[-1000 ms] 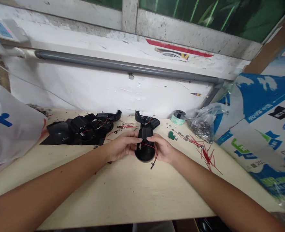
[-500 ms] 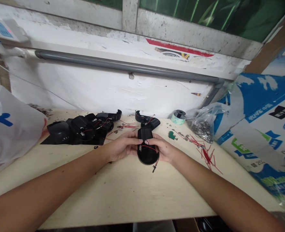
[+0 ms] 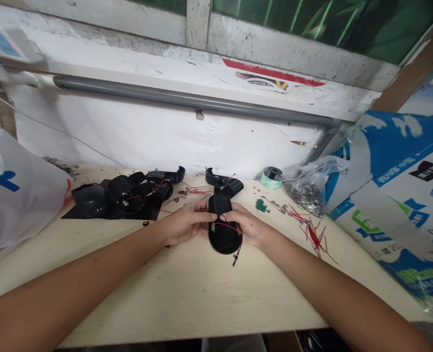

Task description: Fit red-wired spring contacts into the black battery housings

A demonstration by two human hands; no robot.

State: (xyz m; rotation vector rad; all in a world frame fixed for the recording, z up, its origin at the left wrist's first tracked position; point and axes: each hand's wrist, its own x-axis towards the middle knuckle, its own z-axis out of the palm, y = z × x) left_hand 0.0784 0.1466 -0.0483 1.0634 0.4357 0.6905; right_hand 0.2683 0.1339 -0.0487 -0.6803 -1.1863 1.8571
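The left hand (image 3: 185, 227) and right hand (image 3: 250, 229) hold a black oval plastic housing (image 3: 224, 237) between them, just above the light wooden workbench (image 3: 187, 293) and near its middle. The housing lies lengthwise, pointing away from the person, with its far end between the two hands. The fingers of both hands are curled and pressed onto that far part from either side, and the left fingertips (image 3: 213, 216) almost meet the right fingertips (image 3: 225, 217) on top of the shell. The thumbs are hidden, so how they bear on it cannot be told. A thin red wire (image 3: 225, 227) runs across the housing beneath the right fingers and down its right side, ending in a small black connector (image 3: 234, 260) beyond the near edge. Farther off, another black housing (image 3: 221, 178) lies just beyond the hands, and more housings (image 3: 124, 195) sit to the left on a black sheet (image 3: 75, 216). To the right lie cut red wires (image 3: 315, 239), a small green part (image 3: 261, 205), a tape roll (image 3: 270, 177) and a clear bag of metal parts (image 3: 307, 193).
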